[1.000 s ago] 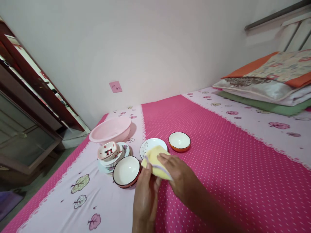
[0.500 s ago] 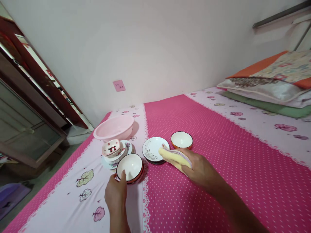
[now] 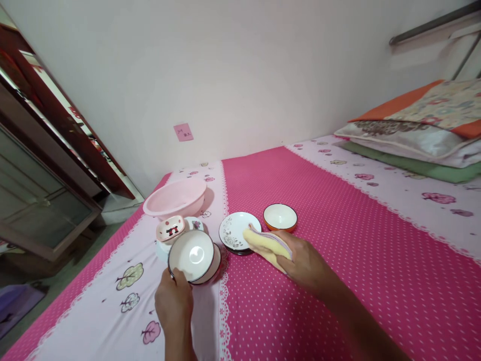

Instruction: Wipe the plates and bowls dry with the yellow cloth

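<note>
My left hand [image 3: 173,305] grips the near rim of a white bowl with a dark rim [image 3: 191,254] and holds it tilted up off the pink bedsheet. A second similar bowl shows just under and right of it [image 3: 215,261]. My right hand [image 3: 300,260] is closed on a folded yellow cloth [image 3: 267,244] that rests beside a white floral plate [image 3: 238,230]. An orange bowl with a white inside [image 3: 280,217] sits just behind the cloth.
A stack of plates with a small red-and-white dish on top [image 3: 171,229] stands left of the lifted bowl, and a pink plastic basin [image 3: 176,196] is behind it. Folded bedding [image 3: 421,130] lies at the far right. A wooden cabinet [image 3: 41,165] stands off the bed's left edge.
My left hand let go of the cloth, moved left to the dark-rimmed bowl and lifted it, tilted. My right hand carried the cloth right, beside the floral plate.
</note>
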### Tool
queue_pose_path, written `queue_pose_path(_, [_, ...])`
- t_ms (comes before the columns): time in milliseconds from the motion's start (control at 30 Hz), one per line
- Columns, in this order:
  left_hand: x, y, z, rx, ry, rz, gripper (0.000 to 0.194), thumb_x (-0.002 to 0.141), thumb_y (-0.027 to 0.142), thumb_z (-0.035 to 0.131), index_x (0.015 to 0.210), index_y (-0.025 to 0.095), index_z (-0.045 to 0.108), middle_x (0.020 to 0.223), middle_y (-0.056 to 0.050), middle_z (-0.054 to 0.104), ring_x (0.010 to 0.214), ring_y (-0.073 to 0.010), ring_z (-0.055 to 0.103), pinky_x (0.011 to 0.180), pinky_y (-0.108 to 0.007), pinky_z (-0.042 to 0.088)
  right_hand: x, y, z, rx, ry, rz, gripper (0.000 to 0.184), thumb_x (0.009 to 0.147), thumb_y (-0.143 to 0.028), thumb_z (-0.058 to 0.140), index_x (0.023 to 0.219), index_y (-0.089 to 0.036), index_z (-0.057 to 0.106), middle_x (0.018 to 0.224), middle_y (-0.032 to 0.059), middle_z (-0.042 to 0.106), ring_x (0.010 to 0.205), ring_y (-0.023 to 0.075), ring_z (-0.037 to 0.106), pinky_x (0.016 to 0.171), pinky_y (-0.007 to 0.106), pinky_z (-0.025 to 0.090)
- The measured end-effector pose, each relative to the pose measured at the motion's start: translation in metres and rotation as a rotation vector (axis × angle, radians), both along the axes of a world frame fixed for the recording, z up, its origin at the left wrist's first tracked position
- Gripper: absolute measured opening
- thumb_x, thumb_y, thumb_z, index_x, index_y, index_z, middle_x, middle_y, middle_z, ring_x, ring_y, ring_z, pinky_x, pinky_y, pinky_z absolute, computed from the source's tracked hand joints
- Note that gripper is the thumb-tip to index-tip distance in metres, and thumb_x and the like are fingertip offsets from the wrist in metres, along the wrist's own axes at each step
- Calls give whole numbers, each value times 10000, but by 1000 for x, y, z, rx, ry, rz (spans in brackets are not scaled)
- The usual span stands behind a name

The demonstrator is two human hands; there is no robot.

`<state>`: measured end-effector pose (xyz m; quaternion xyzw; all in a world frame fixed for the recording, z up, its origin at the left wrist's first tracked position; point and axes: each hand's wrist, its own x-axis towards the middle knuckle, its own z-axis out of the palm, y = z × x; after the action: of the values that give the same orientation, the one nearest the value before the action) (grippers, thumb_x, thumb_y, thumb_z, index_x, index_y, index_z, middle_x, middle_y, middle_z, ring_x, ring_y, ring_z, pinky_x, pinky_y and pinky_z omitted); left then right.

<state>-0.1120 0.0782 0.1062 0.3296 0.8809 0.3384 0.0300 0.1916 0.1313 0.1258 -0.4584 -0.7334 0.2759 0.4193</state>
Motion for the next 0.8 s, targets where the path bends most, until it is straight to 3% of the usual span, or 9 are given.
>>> queue_pose_path(100, [16, -2, 6, 158, -132, -98, 280, 946, 431, 418, 857, 242, 603, 603, -56, 674, 592, -260, 620, 602, -349, 443, -2, 0, 5, -121, 117, -27, 445, 837, -198, 563, 1264, -247, 679, 1107, 63, 782, 992, 277, 737, 820, 358, 583])
queue_pose_path(167, [33, 1, 6, 297, -335, -264, 307, 916, 516, 482, 827, 240, 583, 536, 8, 589, 492, -208, 538, 513, -310, 400, -6, -3, 10, -218, 257, -22, 438, 881, -305, 573, 1302, -217, 651, 1139, 86, 765, 1026, 295, 724, 768, 360, 599])
queue_pose_path(233, [52, 5, 2, 380, -503, -426, 336, 881, 556, 550, 797, 232, 576, 520, 47, 524, 458, -168, 469, 468, -282, 353, -10, -7, 13, -316, 360, 21, 465, 916, -396, 570, 1339, -208, 619, 1115, 89, 756, 964, 284, 724, 672, 334, 592])
queue_pose_path(300, [70, 11, -2, 367, -527, -511, 347, 884, 551, 567, 755, 229, 568, 539, 51, 515, 477, -152, 456, 477, -272, 354, -13, -8, 13, -340, 372, 55, 487, 942, -424, 554, 1375, -202, 589, 1029, 75, 754, 856, 254, 712, 631, 316, 562])
queue_pose_path(400, [93, 19, -8, 348, -445, -506, 330, 887, 527, 594, 757, 224, 608, 651, -3, 622, 633, -197, 569, 609, -305, 465, -12, -5, 11, -260, 305, 33, 439, 960, -397, 522, 1327, -173, 614, 897, 47, 731, 757, 217, 666, 656, 311, 515])
queue_pose_path(467, [108, 22, -10, 412, -479, -439, 312, 872, 530, 647, 877, 219, 674, 891, -73, 735, 914, -265, 662, 811, -348, 529, -9, -1, 10, -210, 292, -12, 408, 952, -377, 514, 1275, -161, 639, 892, 45, 720, 756, 212, 649, 676, 313, 497])
queue_pose_path(567, [131, 22, -7, 592, -906, -332, 431, 849, 526, 725, 1162, 231, 694, 1284, -121, 717, 1334, -303, 571, 1041, -363, 504, -6, 1, 9, -184, 310, -35, 400, 943, -365, 519, 1260, -157, 643, 930, 52, 716, 785, 214, 639, 705, 318, 487])
queue_pose_path(667, [145, 20, -2, 702, -1325, -338, 506, 920, 523, 648, 1320, 213, 656, 1354, -137, 704, 1352, -300, 589, 1065, -387, 526, -7, -1, 10, -216, 314, 10, 368, 953, -358, 519, 1238, -162, 645, 892, 40, 700, 768, 206, 624, 702, 313, 481])
queue_pose_path(800, [142, 21, 2, 790, -1598, -307, 489, 1004, 475, 536, 1391, 193, 637, 1351, -136, 718, 1255, -304, 668, 1067, -444, 549, -7, -2, 9, -260, 317, 84, 415, 956, -335, 529, 1328, -171, 609, 852, 22, 693, 735, 192, 621, 684, 299, 482])
